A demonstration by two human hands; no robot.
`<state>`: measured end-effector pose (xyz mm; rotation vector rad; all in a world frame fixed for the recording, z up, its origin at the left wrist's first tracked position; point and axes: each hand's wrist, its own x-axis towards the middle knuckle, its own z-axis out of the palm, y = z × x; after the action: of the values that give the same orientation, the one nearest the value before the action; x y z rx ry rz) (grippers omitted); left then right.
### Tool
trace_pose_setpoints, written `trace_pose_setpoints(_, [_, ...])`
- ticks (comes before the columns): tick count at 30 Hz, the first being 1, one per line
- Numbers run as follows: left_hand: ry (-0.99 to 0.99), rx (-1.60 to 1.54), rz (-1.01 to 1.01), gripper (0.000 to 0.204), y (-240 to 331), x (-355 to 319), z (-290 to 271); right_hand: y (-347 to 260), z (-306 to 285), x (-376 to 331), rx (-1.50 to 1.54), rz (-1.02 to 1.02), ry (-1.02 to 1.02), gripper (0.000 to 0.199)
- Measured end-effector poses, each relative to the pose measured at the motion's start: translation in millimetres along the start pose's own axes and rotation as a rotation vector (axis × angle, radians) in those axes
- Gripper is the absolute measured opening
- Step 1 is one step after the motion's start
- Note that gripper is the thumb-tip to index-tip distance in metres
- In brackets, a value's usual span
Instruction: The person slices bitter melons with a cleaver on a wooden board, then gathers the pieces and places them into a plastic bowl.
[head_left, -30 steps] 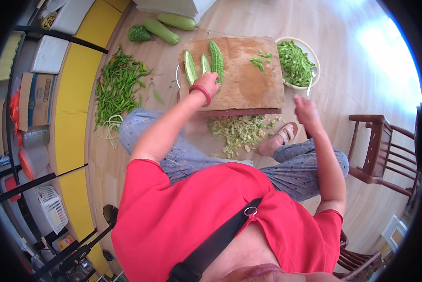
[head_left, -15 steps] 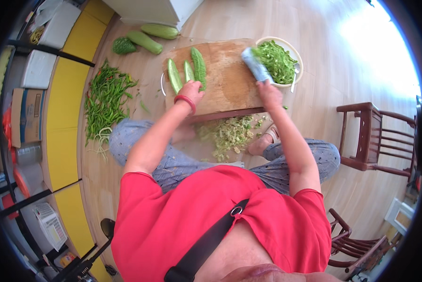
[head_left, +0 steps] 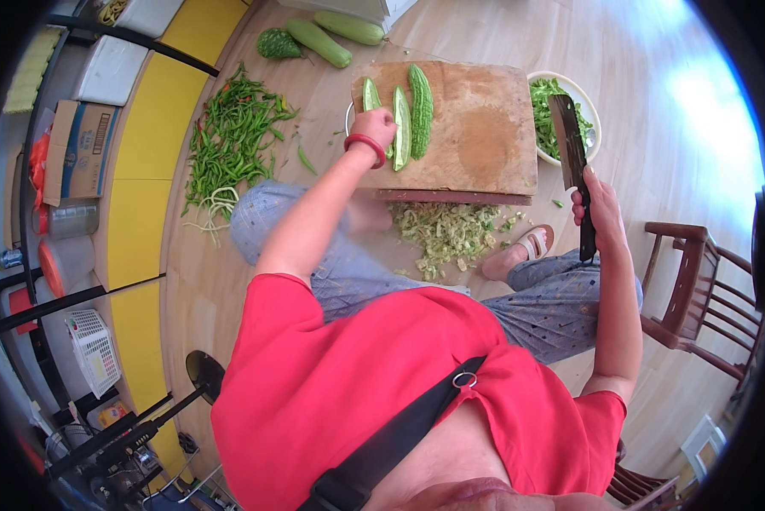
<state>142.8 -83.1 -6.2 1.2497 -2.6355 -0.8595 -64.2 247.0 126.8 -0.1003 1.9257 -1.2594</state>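
On a wooden chopping board (head_left: pixel 485 111) lie split bitter melon pieces. One bitter melon half (head_left: pixel 402 132) shows its hollow pale inside, while a bumpy green bitter melon piece (head_left: pixel 421 111) beside it lies skin up. My left hand (head_left: pixel 376 128), with a red bangle at the wrist, is closed over the leftmost bitter melon half (head_left: pixel 370 92); its fingertips are partly hidden. Off the board's right side, my right hand (head_left: pixel 602 209) grips the black handle of a cleaver (head_left: pixel 567 136). The blade points away from me, in front of a bowl (head_left: pixel 598 123) of sliced greens (head_left: pixel 546 115).
Pale scraps (head_left: pixel 446 234) are heaped on the floor below the board's near edge. Green chillies (head_left: pixel 233 136) lie in a pile at left, and whole gourds (head_left: pixel 319 43) lie beyond. A wooden chair (head_left: pixel 698 281) stands at right, yellow-fronted shelving (head_left: pixel 135 204) at far left.
My right hand has brought the cleaver from the bowl's near side back toward me and to the right. My left hand has closed over the leftmost half. The whole view has shifted.
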Motion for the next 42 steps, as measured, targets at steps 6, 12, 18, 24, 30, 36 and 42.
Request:
trace_pose_setpoints(6, [-0.068, 0.259, 0.017, 0.043, 46.7, -23.3, 18.0, 24.2, 8.7, -11.7, 0.070, -0.027, -0.019, 0.039])
trace_pose_setpoints(12, [0.027, 0.058, -0.128, 0.051, 7.1, -17.6, 23.3, 15.3, 18.8, -17.8, 0.170, 0.032, -0.002, 0.038])
trace_pose_setpoints(18, [-0.308, -1.029, -0.371, 0.045, -3.7, -33.8, -36.1, 21.2, 14.0, -19.9, 0.199, -0.064, 0.011, 0.037])
trace_pose_setpoints(24, [-0.628, -0.162, 0.203, 0.040, 57.8, -7.2, -43.7, 19.9, 12.2, -19.8, 0.243, -0.090, 0.002, 0.036])
trace_pose_setpoints(30, [-0.691, 0.814, 0.671, 0.024, 163.2, 36.7, 32.8, 25.8, 11.8, -14.0, 0.202, -0.116, 0.027, 0.037])
trace_pose_setpoints(36, [-0.142, 0.616, 1.019, 0.023, 159.7, 46.5, 83.5, 25.3, 18.8, -16.0, 0.142, -0.100, -0.025, 0.037])
trace_pose_setpoints(42, [0.340, 0.093, 0.544, 0.030, 57.0, 28.0, 41.8, 33.0, 21.8, -14.6, 0.086, -0.084, -0.064, 0.038])
